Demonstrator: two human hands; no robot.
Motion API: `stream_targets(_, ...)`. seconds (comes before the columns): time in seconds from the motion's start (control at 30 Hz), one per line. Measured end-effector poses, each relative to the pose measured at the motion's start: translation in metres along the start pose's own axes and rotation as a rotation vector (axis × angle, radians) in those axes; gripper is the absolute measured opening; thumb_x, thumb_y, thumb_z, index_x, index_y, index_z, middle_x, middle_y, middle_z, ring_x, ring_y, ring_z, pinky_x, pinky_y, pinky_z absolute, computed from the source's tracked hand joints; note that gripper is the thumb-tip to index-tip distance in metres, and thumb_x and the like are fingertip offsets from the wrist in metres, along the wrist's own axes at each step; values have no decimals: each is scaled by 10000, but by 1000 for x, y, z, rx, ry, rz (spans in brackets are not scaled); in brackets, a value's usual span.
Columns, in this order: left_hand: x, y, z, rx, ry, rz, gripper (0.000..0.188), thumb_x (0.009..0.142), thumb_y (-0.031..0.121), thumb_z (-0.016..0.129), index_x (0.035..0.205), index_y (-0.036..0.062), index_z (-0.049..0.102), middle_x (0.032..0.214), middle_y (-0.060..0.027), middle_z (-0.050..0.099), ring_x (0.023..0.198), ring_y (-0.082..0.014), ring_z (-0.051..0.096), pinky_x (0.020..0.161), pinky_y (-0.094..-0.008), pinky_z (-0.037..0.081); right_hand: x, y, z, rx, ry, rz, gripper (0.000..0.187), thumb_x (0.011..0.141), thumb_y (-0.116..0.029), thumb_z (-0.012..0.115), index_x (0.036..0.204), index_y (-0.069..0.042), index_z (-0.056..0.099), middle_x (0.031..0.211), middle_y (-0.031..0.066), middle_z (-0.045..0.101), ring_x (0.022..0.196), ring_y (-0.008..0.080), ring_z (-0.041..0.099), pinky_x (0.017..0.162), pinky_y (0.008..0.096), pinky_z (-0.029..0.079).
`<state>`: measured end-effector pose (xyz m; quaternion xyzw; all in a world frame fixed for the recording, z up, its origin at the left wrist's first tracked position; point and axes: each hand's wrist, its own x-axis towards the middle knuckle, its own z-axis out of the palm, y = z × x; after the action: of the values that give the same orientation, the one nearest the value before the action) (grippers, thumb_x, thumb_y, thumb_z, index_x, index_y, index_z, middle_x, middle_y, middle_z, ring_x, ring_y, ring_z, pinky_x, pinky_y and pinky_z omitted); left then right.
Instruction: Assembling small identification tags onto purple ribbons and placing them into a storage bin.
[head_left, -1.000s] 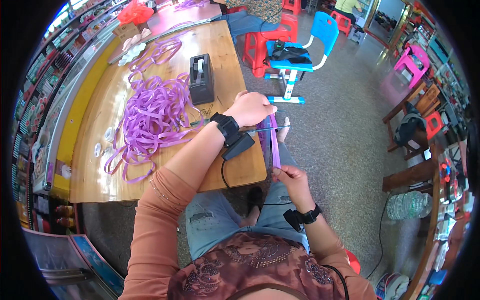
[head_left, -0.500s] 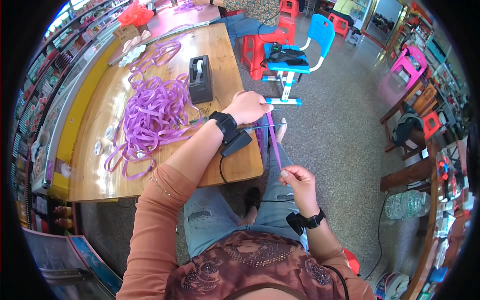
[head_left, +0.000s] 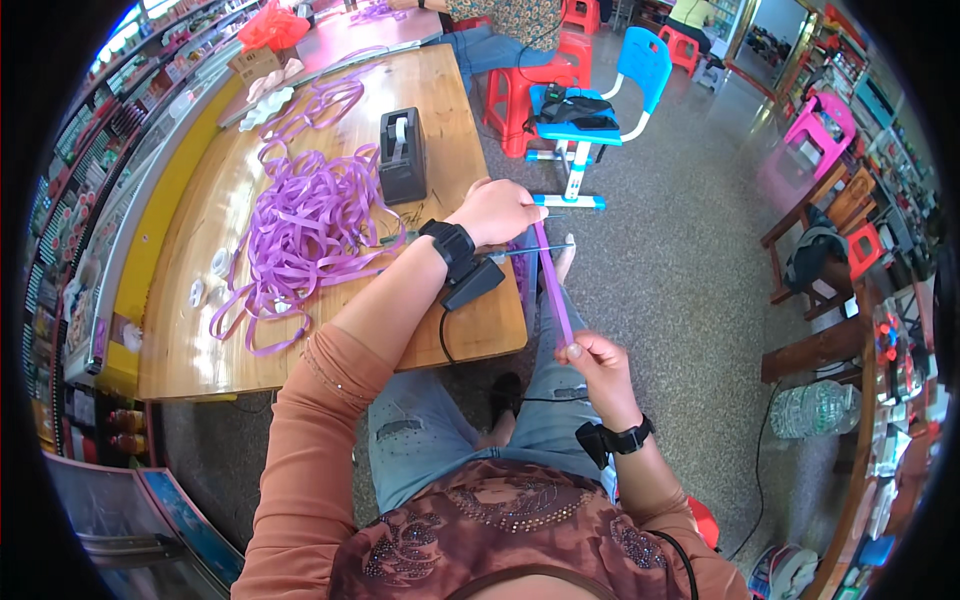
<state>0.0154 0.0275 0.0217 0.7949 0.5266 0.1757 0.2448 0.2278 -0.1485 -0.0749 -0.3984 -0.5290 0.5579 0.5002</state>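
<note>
A flat purple ribbon (head_left: 552,285) is stretched between my two hands, just past the table's right edge. My left hand (head_left: 495,213) pinches its upper end, the forearm lying across the table corner. Lower down and nearer to me, my right hand (head_left: 602,372) grips the ribbon between thumb and fingers, above my right leg. Thin rods stick out beside the table edge, near my left fingers; what they are fixed to is hidden. On the table a large tangled heap of purple ribbon (head_left: 310,215) lies left of my left hand. More purple material shows partly below the table edge.
A black tape dispenser (head_left: 402,158) stands beyond my left wrist on the wooden table (head_left: 440,90). Small white rolls (head_left: 220,263) lie left of the heap. Ahead are a blue chair (head_left: 643,70), red stools (head_left: 510,110) and a seated person. A wooden bench stands at the right.
My right hand has dropped very slightly, and the ribbon between the hands shows broader and a little longer. My left hand stays almost in place, still holding the ribbon.
</note>
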Motion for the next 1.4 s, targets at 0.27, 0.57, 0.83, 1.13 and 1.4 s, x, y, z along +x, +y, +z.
stream_targets(0.27,2,-2,2,37,-9,13,385,914,404,540,839,80,732,725,-123,659,866,-301,638,1045,-433,316,-4,-8,0,-114,-32,-203,50,881,10,649,904,16,693,917,59,639,819,116,583,723,232,458)
stream_targets(0.57,0,5,-2,49,-23,11,384,918,394,535,834,75,730,745,-139,664,878,-314,635,1039,-439,318,-5,-18,1,-70,-14,-217,95,861,20,689,950,1,716,919,57,667,832,125,608,712,243,464)
stream_targets(0.83,-19,-8,-2,-4,308,421,159,849,185,672,865,31,706,816,-137,663,773,-311,664,721,-383,518,4,-41,9,-54,-45,-246,97,853,-6,693,945,6,718,893,77,651,771,133,608,692,246,489)
stream_targets(1.13,-57,39,-29,3,-37,655,196,726,138,762,853,21,669,781,-121,605,774,-308,636,691,-377,511,34,-76,13,-43,-76,-348,162,900,-85,670,1018,22,701,821,53,609,723,121,564,655,251,443)
stream_targets(1.4,-52,45,-25,16,234,686,146,778,168,690,757,31,644,756,-117,604,761,-330,635,676,-425,516,82,-117,12,-12,-149,-296,177,918,-86,654,1063,9,684,844,29,610,718,103,548,663,244,441)
